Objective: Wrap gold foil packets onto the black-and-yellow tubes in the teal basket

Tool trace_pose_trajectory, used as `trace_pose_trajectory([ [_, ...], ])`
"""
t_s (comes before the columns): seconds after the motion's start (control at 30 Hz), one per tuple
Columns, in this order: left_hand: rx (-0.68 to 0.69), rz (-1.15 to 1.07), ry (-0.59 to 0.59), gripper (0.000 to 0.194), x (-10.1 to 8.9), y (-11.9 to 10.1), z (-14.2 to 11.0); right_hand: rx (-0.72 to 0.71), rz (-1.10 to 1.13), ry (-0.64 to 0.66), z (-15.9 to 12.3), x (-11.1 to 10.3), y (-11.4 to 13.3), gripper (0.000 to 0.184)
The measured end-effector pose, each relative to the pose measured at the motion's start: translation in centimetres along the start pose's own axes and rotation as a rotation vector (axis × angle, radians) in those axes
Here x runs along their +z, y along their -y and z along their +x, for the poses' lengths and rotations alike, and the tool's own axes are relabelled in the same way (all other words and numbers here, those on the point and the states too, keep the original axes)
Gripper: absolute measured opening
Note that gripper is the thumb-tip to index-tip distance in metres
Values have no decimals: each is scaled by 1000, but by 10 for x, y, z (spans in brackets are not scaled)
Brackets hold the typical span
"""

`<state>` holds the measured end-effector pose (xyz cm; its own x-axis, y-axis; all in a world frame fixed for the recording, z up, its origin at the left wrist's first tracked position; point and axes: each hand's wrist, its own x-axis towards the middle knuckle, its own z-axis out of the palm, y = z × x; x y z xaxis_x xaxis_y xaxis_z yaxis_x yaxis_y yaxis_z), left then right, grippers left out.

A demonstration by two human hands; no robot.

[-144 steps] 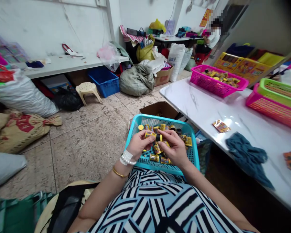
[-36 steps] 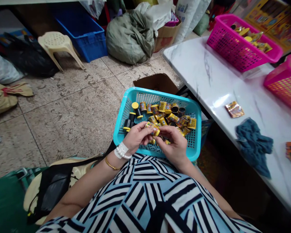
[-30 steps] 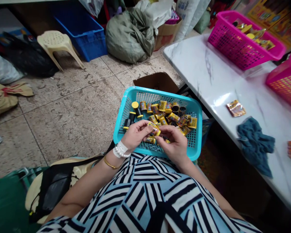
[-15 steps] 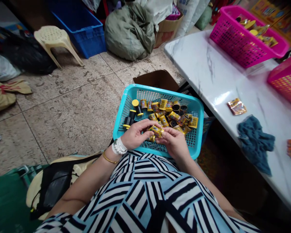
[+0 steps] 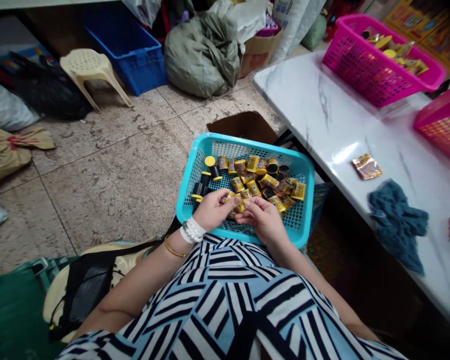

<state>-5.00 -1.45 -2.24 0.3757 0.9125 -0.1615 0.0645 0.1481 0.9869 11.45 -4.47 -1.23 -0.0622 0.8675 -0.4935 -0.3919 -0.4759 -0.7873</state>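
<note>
My left hand [image 5: 213, 210] pinches a small yellow printed cylinder [image 5: 240, 206] between thumb and fingers, over the near part of a turquoise basket [image 5: 183, 187]. From the other side, the closed thumb and forefinger of my right hand [image 5: 265, 219] meet the cylinder's right end. Fingers hide much of the piece. Several similar yellow-wrapped cylinders [image 5: 253, 188] lie in the middle and right of the basket, some showing dark open ends. At its left side are a few black cylinders with yellow ends [image 5: 215, 173]. The basket rests at my lap.
To my right stands a marbled white table [image 5: 296, 95] with a pink basket [image 5: 378, 70] of yellow pieces, a flat packet [image 5: 366, 166] and a teal cloth [image 5: 397, 220]. An open cardboard box [image 5: 243, 126] is beyond my basket. A cream stool [image 5: 92, 70] and blue crate [image 5: 135, 65] stand farther left.
The view has tipped down since the oldest frame, where the held cylinder showed a black band and yellow end. Lately my right fingers have shifted slightly at the cylinder's right end.
</note>
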Motion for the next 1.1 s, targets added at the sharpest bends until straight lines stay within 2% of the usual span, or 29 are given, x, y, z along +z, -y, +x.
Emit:
trace_pose_trajectory([
  [0.13,92,-13,55,32,-1,1,3,109,30,12,2,-1,0,30],
  [0.2,41,-62,113,36,-2,-2,3,146,21,23,3,-1,1,29],
  [0.27,-90,-123,172,43,-3,-5,2,141,-25,47,2,-1,2,34],
  [0.33,-219,-154,179,49,-2,-8,1,59,-93,65,-1,-1,4,39],
  [0.47,-354,-165,55,54,-1,-11,-1,-147,-279,157,-13,-2,8,37],
  [0.57,-361,-208,52,56,-2,-13,-2,-222,-415,175,-20,-2,9,36],
  [0.77,-362,-554,226,54,-2,-15,-4,-452,-435,13,-24,-1,1,17],
  [0.83,-377,-562,212,53,1,-15,-5,-542,-463,-14,-25,-5,-4,13],
  [0.93,-408,-520,125,53,7,-14,-5,-650,-613,-35,-26,-10,-8,13],
  [1.03,-420,-464,70,55,11,-15,-6,-777,-814,-28,-27,-11,-3,24],
  [1.1,-410,-431,80,56,12,-15,-6,-854,-896,10,-26,-10,3,30],
])
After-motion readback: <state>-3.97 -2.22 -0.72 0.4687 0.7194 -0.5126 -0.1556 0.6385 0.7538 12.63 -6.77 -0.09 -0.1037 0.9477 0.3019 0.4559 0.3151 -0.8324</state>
